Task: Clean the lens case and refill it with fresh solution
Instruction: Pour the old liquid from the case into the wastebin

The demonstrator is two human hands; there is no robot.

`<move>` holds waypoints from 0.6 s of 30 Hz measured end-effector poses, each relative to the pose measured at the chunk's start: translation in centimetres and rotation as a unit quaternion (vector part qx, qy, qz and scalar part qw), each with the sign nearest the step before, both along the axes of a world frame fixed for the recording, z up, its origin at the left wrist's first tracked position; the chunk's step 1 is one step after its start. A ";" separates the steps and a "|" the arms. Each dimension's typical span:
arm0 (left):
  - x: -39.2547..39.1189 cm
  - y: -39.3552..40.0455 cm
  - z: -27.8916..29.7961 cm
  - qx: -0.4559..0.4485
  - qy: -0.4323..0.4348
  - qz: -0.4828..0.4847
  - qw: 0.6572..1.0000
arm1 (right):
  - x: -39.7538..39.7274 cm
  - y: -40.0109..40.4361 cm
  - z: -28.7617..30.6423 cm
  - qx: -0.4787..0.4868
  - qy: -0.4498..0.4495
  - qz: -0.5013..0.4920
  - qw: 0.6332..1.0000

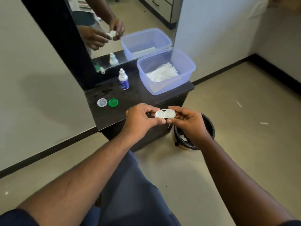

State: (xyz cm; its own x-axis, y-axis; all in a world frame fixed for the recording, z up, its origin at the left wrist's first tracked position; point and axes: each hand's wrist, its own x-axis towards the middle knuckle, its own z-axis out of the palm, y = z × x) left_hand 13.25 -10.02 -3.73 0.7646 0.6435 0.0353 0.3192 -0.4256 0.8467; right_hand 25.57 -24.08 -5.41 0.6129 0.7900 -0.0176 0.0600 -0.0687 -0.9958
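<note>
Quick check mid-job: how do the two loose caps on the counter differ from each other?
The green cap is solid, opaque green; the clear cap is see-through and whitish. The clear cap lies nearer the counter's left edge, and the green cap lies to its right, closer to the solution bottle. They share a round shape and similar size, and both lie flat, off the lens case.

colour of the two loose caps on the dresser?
One green cap, one clear cap; head view.
</note>
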 end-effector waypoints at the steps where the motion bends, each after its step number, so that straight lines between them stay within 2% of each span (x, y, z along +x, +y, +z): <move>1: 0.9 -0.3 0.2 -0.004 0.003 -0.024 1.000 | 0.6 -0.7 -0.2 0.006 0.009 -0.016 1.000; 5: 4.3 -0.7 0.8 -0.009 0.051 -0.128 0.990 | 3.1 -3.2 -1.2 0.022 0.054 -0.106 0.993; 9: 8.6 0.0 1.1 0.123 0.074 -0.200 0.969 | 5.3 -5.7 -2.0 0.023 0.079 -0.174 0.981; 12: 12.3 0.4 1.2 0.228 0.080 -0.262 0.934 | 7.4 -7.3 -3.3 0.026 0.097 -0.224 0.969; 18: 15.2 1.8 -2.0 0.334 0.097 -0.338 0.875 | 10.9 -8.7 -6.5 0.015 0.130 -0.297 0.946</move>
